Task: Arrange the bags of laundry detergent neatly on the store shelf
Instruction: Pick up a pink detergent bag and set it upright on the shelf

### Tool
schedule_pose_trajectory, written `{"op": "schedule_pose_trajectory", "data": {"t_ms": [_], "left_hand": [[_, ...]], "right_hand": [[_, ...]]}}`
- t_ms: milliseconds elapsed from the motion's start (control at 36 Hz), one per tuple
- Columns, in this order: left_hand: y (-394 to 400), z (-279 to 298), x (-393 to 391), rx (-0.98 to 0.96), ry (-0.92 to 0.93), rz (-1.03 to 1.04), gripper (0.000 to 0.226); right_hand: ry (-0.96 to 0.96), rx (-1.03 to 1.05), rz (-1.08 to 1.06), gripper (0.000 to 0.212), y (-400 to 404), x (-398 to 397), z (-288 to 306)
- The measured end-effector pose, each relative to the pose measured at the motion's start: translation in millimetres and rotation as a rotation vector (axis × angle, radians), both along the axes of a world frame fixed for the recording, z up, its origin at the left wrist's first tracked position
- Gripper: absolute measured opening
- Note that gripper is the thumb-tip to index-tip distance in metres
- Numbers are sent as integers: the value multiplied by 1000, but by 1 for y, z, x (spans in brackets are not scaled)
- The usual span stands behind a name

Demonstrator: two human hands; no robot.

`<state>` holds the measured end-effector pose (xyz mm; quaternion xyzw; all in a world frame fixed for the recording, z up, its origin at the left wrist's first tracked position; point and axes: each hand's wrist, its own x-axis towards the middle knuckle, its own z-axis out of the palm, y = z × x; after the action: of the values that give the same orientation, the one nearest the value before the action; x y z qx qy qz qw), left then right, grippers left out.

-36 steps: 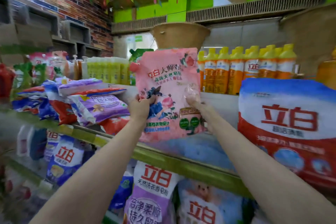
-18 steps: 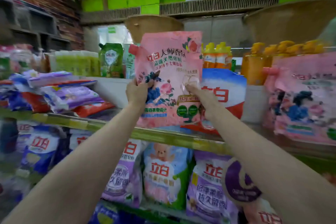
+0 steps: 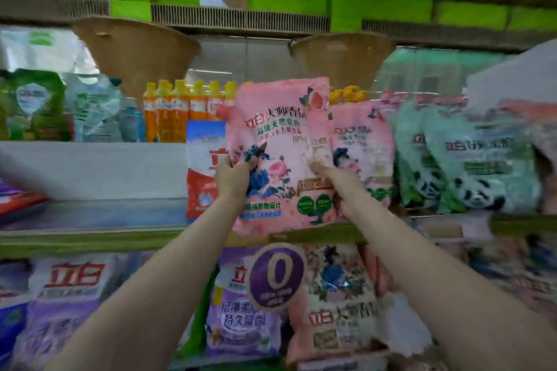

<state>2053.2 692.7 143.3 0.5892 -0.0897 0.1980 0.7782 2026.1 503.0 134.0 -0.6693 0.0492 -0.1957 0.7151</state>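
I hold a pink flowered detergent bag upright in front of the middle shelf. My left hand grips its left edge and my right hand pinches its right side. Its bottom hangs level with the shelf's green front edge. Just behind it to the right stands another pink bag. A red, white and blue bag stands behind it to the left. Green panda bags lean further right.
Orange bottles with yellow caps line the raised ledge behind. Green and clear pouches sit at far left. Purple and pink bags fill the lower shelf. A round purple tag hangs from the shelf edge. Two woven baskets hang above.
My view and both hands have swung right along the shelf with the pink bag. The second pink bag and the panda bags have come into view beside it.
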Motion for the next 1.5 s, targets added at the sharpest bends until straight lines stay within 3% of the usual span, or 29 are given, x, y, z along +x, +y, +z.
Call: {"op": "schedule_pose_trajectory", "data": {"t_ms": [139,222,250,333,444,528,583,611,667,722,806,861,1000,1083,1167,1222,1333,1417,1500], "left_hand": [[-57,3,7,-7,7,-76,31],[-89,7,14,-9,-3,-93,13],[-100,7,16,-16,-17,-99,5],[-134,4,22,-22,-44,-112,24],[-179,0,24,-28,-35,-174,13],[-208,-3,32,-34,-26,-230,13],[-228,-6,37,-21,-8,-251,16],[-237,-8,38,-4,-1,-248,21],[-254,-14,42,57,14,-205,31],[-264,-18,49,97,50,-144,31],[-274,-17,58,123,46,-98,9],[-276,-15,59,152,15,-78,8],[-275,-17,52,342,-55,-40,29],[-272,-19,49,474,-42,-22,60],[-270,-20,47,573,22,12,74],[-269,-24,42,691,62,47,79],[-263,-26,34,974,46,136,56],[-253,-19,23,1214,32,143,54],[-240,-13,7,1246,-2,181,58]], "right_hand": [[-19,14,-36,71,-51,-11,5],[-33,-13,-67,47,-79,-16,9],[-43,-24,-84,48,-90,-15,9],[-51,-49,-136,59,-122,-10,8],[-46,-83,-140,96,-161,-6,3],[-102,-96,-128,82,-189,-9,-1],[-95,-148,-135,93,-205,-13,-5],[-92,-159,-117,91,-215,-12,-10],[-83,-215,-85,55,-225,-13,-18],[-71,-263,-91,35,-233,-9,-28],[-82,-291,-59,29,-244,-2,-28],[-66,-277,-63,29,-246,-2,-24],[-55,-359,-74,30,-252,6,-26],[33,-404,-129,54,-248,8,-27],[89,-459,-176,96,-242,8,-30],[147,-503,-201,94,-239,6,-32],[300,-707,-348,88,-231,-1,-23],[273,-884,-435,70,-218,-12,-11],[95,-1052,-576,43,-200,-18,-3]]}}
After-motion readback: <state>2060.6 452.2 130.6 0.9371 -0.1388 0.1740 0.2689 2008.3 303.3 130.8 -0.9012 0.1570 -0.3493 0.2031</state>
